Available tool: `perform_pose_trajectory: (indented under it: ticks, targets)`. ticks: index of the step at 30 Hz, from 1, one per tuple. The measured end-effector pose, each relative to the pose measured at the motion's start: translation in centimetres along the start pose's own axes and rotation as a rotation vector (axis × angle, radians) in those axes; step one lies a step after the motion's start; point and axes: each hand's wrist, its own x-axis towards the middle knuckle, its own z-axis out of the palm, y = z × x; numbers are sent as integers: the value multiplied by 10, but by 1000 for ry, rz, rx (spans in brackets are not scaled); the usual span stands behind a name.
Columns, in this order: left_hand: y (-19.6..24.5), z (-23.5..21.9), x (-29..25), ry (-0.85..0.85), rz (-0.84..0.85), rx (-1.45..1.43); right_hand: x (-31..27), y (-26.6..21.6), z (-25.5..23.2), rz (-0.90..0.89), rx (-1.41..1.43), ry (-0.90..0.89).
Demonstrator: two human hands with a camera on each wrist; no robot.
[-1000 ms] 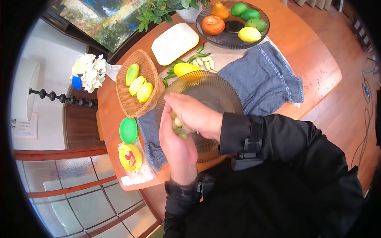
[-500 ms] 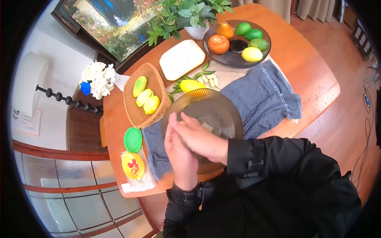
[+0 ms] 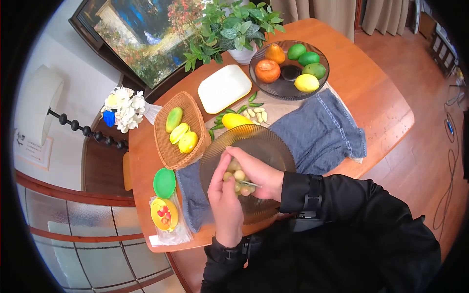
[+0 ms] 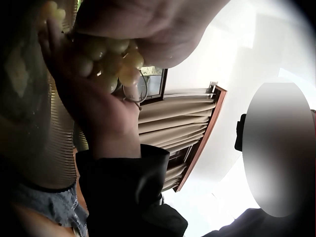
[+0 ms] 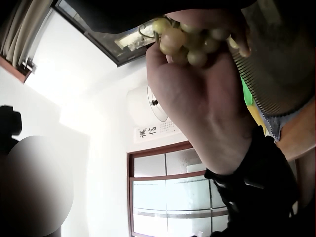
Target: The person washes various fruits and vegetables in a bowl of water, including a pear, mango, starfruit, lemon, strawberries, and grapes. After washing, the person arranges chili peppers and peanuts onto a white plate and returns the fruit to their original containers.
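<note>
A bunch of pale green grapes (image 3: 238,177) lies cupped between my two hands, above a dark ribbed glass bowl (image 3: 266,210). My left hand (image 3: 225,207) holds the bunch from the left, its thumb lying over the grapes. From the other side my right hand (image 3: 262,173) curls round it, fingertips close to the left hand's. A thin curved stem shows beside the grapes (image 4: 109,64) in the left wrist view. In the right wrist view the grapes (image 5: 190,44) sit against the left palm (image 5: 192,94).
A wicker basket (image 3: 163,139) with yellow and green fruit stands left of the bowl. Behind are a yellow mango (image 3: 235,120), green chillies, a white tray (image 3: 224,88) and a black fruit bowl (image 3: 320,53). A blue cloth (image 3: 325,129) lies right; a yellow bowl (image 3: 171,227) stands front left.
Half a second ago the hands were pressed close over the grapes; now they have parted on the near side and the bunch shows. The head view has tilted up since one second ago.
</note>
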Motion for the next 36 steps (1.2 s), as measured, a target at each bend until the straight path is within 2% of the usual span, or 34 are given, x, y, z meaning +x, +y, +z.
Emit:
perform_pose_trajectory:
  ticks: [2, 6, 8, 11, 13, 15, 16, 18, 19, 21, 23, 25, 27, 29, 30, 32, 34, 35, 36]
  targets:
    - [8, 3, -1, -75, 107, 102, 4, 0, -8, 57, 312, -52]
    - [11, 3, -3, -123, 133, 77, -1, 0, -17, 142, 384, -34]
    - [5, -1, -1, -85, 260, 36, -4, -2, -17, 85, 358, -71]
    - [5, -1, -2, -5, 330, 2, -5, -8, -17, 32, 347, -57]
    - [4, -5, -1, 1, 348, 88, -4, -9, -19, 16, 339, -76]
    - [5, -4, 1, 62, 280, 272, -10, -14, -11, 13, 329, -63]
    - [6, -1, 1, 66, 280, 272, -9, -12, -11, 16, 328, -64]
    - [8, 9, -1, 51, 70, 10, -7, -4, -9, -36, 231, -97]
    - [9, 13, 0, 55, 70, 10, -9, 0, -5, -32, 229, -99]
    - [10, 18, 4, 113, -30, 12, -13, 8, 2, -114, -67, -36]
    - [-3, 9, 11, 129, 2, 58, -13, 14, 2, -146, -116, -52]
    - [-1, 2, 19, 151, -124, -164, -18, 20, 10, -218, -197, -46]
    - [5, 2, 17, 163, -143, -207, -21, 21, 12, -231, -248, -65]
    - [-2, 4, 9, 75, -1, -94, -19, 19, 13, -352, -438, -20]
    - [-11, 2, 7, 51, 101, 116, -19, 13, 14, -353, -440, -19]
    - [-13, 6, -4, -6, 155, 221, -21, -6, 15, -225, -313, -23]
    - [-14, 10, -10, -74, 258, 398, -18, -9, 14, -195, -293, 21]
    - [-15, 10, -8, -71, 260, 394, -16, -9, 12, -165, -270, 63]
    - [-15, 8, -3, -58, 257, 351, -13, -5, 7, -157, -246, -9]
